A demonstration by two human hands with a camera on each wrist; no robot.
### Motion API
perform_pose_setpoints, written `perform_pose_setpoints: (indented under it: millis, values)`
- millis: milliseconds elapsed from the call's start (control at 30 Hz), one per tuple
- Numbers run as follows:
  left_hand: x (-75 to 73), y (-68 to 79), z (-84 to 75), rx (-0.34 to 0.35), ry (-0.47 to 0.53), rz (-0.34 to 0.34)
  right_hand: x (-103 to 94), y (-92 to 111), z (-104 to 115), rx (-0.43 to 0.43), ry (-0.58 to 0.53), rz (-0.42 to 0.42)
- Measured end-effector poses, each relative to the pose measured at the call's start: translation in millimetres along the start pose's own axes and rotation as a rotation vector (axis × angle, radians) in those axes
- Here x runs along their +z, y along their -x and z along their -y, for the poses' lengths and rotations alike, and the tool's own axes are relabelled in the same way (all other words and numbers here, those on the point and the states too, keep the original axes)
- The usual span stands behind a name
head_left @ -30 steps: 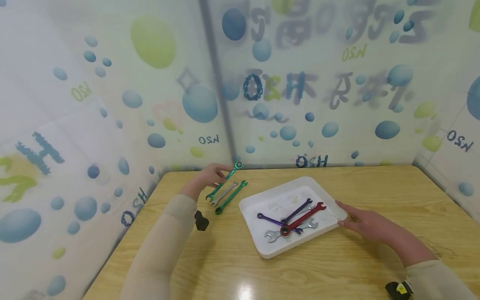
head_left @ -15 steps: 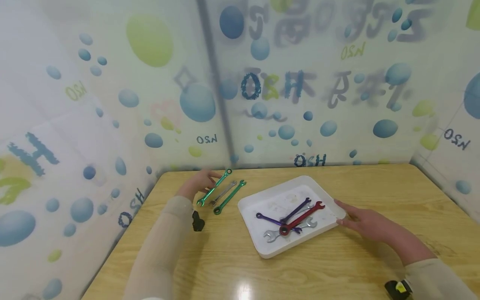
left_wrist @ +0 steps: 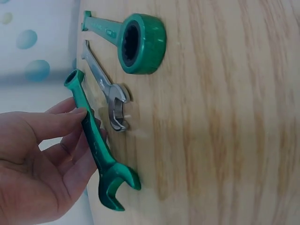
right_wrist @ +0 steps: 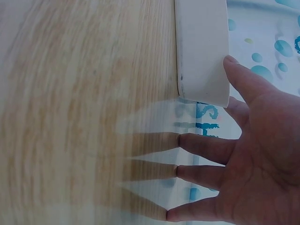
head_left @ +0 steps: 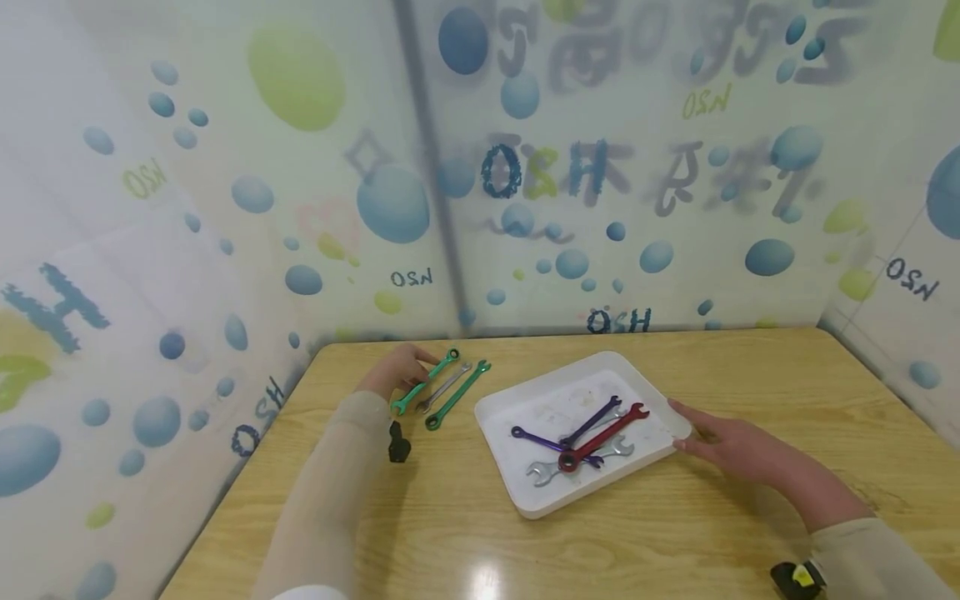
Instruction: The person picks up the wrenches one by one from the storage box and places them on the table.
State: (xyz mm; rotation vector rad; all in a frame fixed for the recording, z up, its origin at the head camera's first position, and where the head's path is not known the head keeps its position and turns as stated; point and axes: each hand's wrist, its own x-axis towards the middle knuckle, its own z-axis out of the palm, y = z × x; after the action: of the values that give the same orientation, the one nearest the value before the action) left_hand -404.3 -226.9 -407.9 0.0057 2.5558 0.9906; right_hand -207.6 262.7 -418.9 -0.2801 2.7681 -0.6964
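Observation:
My left hand [head_left: 402, 370] pinches a green combination wrench [left_wrist: 96, 138] by its shaft between thumb and fingers, close over the table at the left. Its ring end points away and its open end toward me. Beside it lie a silver wrench [head_left: 444, 388] and, farther right, a second green wrench [head_left: 459, 395]. At the right, my right hand [head_left: 731, 444] touches the corner of a white tray [head_left: 558, 389]. In the right wrist view its thumb [right_wrist: 246, 77] meets the tray's rim, the index fingertip is partly hidden behind the corner, and the other fingers spread straight to the table.
Inside the tray lie a red wrench [head_left: 606, 437], purple wrenches [head_left: 592, 422] and silver wrenches [head_left: 546, 473], some crossing over one another. The wooden table [head_left: 600, 550] ends at a patterned wall sheet [head_left: 675, 167] behind and at the left.
My left hand has lowered the green wrench and shifted it left, so it lies alongside the silver one at some distance. My right hand and the tray stay in place.

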Motion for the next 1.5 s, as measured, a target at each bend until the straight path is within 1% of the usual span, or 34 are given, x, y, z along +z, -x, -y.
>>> perform_pose_setpoints:
  millis: [233,400,567,800,967,1100,1300,1500]
  values:
    - [-2.2,0.5,0.4,0.005,-0.039,-0.018,-0.2,1.7,1.4,-0.01,-0.004,-0.005]
    - [-3.3,-0.5,-0.3,-0.023,-0.034,-0.017,-0.7,1.8,2.6,-0.011,0.005,-0.014]
    - [-3.8,-2.5,-0.7,-0.043,-0.035,-0.039,-0.6,1.2,2.6,-0.018,0.009,-0.016]
    - [0.4,2.1,-1.4,-0.01,-0.066,-0.083,0.3,1.4,2.4,-0.011,0.001,-0.014]
    - [2.4,-2.2,-3.3,-0.024,-0.081,-0.099,-0.4,1.9,1.7,-0.022,0.012,-0.016]
    - [3.5,1.1,-8.8,-0.005,-0.074,-0.096,-0.4,1.8,0.6,-0.024,0.014,-0.014]
    - [6.0,12.4,-21.2,0.041,-0.065,-0.076,-0.4,1.9,-0.4,-0.018,0.007,-0.014]
    - [11.9,21.1,-37.8,0.085,-0.12,-0.044,1.0,1.2,-0.4,-0.024,0.009,-0.018]
